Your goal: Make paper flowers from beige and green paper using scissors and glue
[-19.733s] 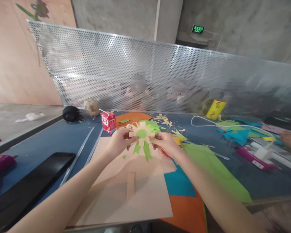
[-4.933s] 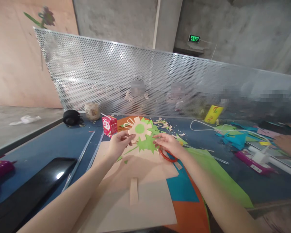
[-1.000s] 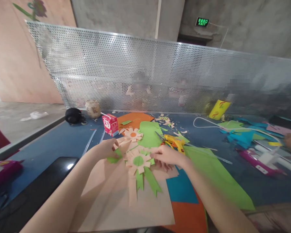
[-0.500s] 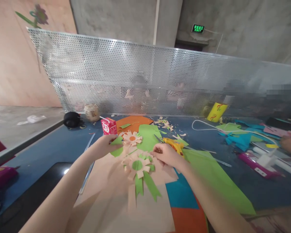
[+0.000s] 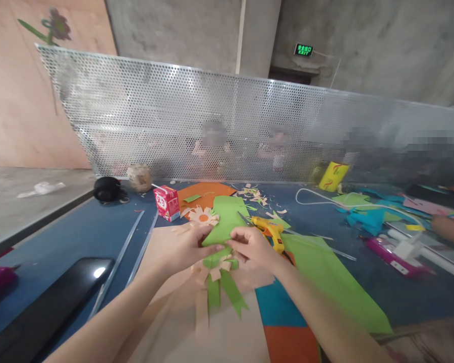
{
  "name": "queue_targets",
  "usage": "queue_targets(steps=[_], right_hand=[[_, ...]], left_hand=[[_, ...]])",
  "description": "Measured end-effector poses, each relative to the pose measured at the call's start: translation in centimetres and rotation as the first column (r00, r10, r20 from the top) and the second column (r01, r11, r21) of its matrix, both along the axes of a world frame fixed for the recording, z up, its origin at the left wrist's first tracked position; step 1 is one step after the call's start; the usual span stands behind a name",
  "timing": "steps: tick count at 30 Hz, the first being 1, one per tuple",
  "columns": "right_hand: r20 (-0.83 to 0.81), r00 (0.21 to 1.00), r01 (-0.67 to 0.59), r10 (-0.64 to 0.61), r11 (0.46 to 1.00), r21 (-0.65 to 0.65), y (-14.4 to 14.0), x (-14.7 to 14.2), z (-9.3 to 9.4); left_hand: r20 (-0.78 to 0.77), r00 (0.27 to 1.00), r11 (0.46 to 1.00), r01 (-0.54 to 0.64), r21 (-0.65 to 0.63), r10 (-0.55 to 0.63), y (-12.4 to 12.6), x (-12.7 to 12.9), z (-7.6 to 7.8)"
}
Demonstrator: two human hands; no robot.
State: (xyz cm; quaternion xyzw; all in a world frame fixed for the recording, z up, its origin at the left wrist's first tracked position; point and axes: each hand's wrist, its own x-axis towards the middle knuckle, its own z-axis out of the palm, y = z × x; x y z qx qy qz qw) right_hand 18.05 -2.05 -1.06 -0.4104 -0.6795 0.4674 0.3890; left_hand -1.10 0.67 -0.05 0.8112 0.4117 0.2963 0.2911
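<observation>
My left hand (image 5: 189, 247) grips a small light green paper piece (image 5: 216, 236) between thumb and fingers. At its other edge my right hand (image 5: 252, 248) pinches the same piece. Just below the hands lies a peach paper rosette (image 5: 215, 273) with green parts, its centre mostly hidden. Green ribbon tails (image 5: 232, 295) and a peach strip (image 5: 202, 307) hang from it over a peach sheet (image 5: 170, 322). Behind my left hand rests a peach paper flower with an orange centre (image 5: 203, 217). A yellow glue gun (image 5: 270, 232) lies just beyond my right hand.
A pink drink box (image 5: 166, 202), a jar (image 5: 139, 177) and paper scraps (image 5: 255, 194) lie toward the perforated metal screen (image 5: 166, 116). Left are a black phone-like slab (image 5: 56, 302) and clear glue sticks (image 5: 117, 259). Right are green sheets (image 5: 336, 282), a purple glue gun (image 5: 388, 256) and another person's hand (image 5: 452, 232).
My left hand has moved right with the green paper piece, bringing it over the rosette. My right hand has shifted slightly left and now pinches the piece too.
</observation>
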Motion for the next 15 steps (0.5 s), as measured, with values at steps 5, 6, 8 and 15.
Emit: queue_targets(steps=[5,6,8,15], right_hand=[[-0.042,0.999,0.018,-0.019,1.0,-0.003,0.13,0.03,-0.15],[-0.038,0.999,0.015,-0.015,1.0,-0.003,0.15,0.05,-0.2],[-0.033,0.999,0.015,-0.015,1.0,-0.001,0.26,0.13,-0.31],[-0.053,0.993,0.103,-0.103,0.995,0.006,0.57,0.24,-0.48]], left_hand=[[0.191,0.982,0.995,0.016,-0.1,0.004,0.41,0.07,-0.21],[0.231,0.973,0.992,0.024,-0.12,0.004,0.46,0.07,-0.21],[0.32,0.947,0.986,0.033,-0.165,0.022,0.55,0.04,-0.18],[0.331,0.939,0.99,-0.055,-0.129,0.095,0.43,0.34,-0.36]])
